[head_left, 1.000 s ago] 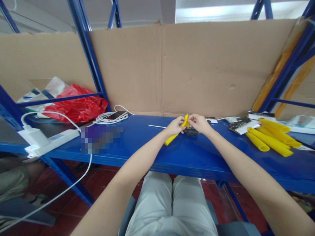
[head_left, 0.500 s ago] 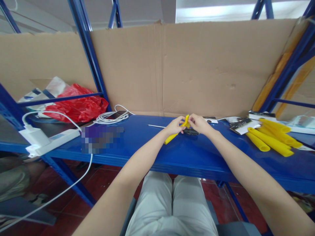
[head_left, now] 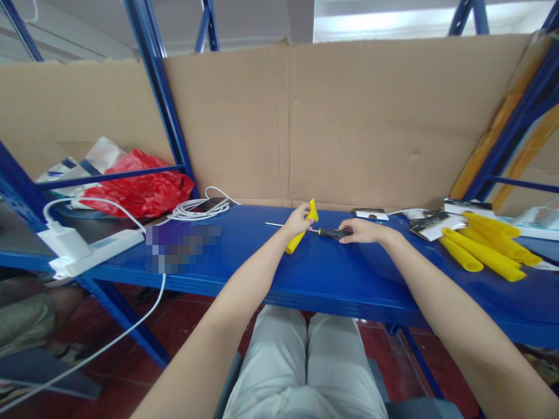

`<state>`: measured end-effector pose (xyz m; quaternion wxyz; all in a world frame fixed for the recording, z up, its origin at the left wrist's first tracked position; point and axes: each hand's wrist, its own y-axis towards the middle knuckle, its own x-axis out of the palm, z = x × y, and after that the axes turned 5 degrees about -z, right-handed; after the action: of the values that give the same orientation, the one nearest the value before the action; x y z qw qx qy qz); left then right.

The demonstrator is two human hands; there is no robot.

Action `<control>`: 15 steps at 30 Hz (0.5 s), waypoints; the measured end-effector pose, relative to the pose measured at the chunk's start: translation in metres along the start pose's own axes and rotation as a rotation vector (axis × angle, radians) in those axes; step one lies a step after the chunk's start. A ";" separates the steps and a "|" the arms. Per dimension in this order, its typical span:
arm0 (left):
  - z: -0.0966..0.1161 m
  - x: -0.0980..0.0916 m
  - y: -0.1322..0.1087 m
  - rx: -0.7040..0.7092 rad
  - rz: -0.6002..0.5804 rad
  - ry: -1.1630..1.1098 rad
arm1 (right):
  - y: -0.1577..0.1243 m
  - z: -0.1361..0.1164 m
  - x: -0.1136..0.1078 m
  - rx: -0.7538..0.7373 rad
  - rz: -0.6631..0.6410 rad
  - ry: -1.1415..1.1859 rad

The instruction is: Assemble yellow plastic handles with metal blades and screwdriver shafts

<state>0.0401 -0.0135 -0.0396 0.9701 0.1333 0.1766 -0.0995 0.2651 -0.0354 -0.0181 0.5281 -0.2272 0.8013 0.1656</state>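
Observation:
My left hand [head_left: 299, 222] is closed around a yellow plastic tube [head_left: 296, 241]. The tube's top end looks flared or folded above my fingers, and its lower end slants down to the left. On the blue tabletop lies a screwdriver [head_left: 329, 233] with a black handle and a yellow collar. Its thin metal shaft runs left, passing partly out of sight behind my left hand and the tube. The fingers of my right hand [head_left: 360, 230] close on the butt end of the screwdriver handle.
Several yellow tubes [head_left: 489, 247] and packaged cards [head_left: 437, 224] lie to the right. A small card [head_left: 371, 214] sits near the cardboard wall [head_left: 349, 128]. On the left are a coiled white cable [head_left: 196, 209], a power strip [head_left: 100, 250], a pixelated object [head_left: 183, 247] and a red bag [head_left: 144, 183].
My hands have moved apart. The left has shifted slightly left with the yellow tube, while the right has left the tube's top and taken hold of the screwdriver handle.

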 end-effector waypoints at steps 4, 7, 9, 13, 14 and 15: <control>-0.002 -0.010 0.003 -0.020 0.059 -0.038 | -0.016 0.003 -0.014 0.111 0.071 0.396; -0.004 -0.017 0.005 -0.049 0.112 -0.057 | -0.030 0.010 -0.028 0.094 0.253 0.693; -0.004 -0.019 0.004 -0.071 0.138 -0.062 | -0.035 0.013 -0.034 0.069 0.446 0.853; -0.003 -0.020 0.002 -0.119 0.149 -0.067 | -0.031 0.016 -0.039 0.124 0.797 1.072; -0.003 -0.020 0.002 -0.130 0.148 -0.066 | -0.029 0.017 -0.040 0.147 0.883 1.105; -0.003 -0.020 0.001 -0.140 0.148 -0.065 | -0.028 0.018 -0.040 0.167 0.968 1.136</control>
<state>0.0211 -0.0087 -0.0347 0.9869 0.0748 0.1415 -0.0194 0.3078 -0.0416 0.0113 -0.0830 0.1410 0.9708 0.1753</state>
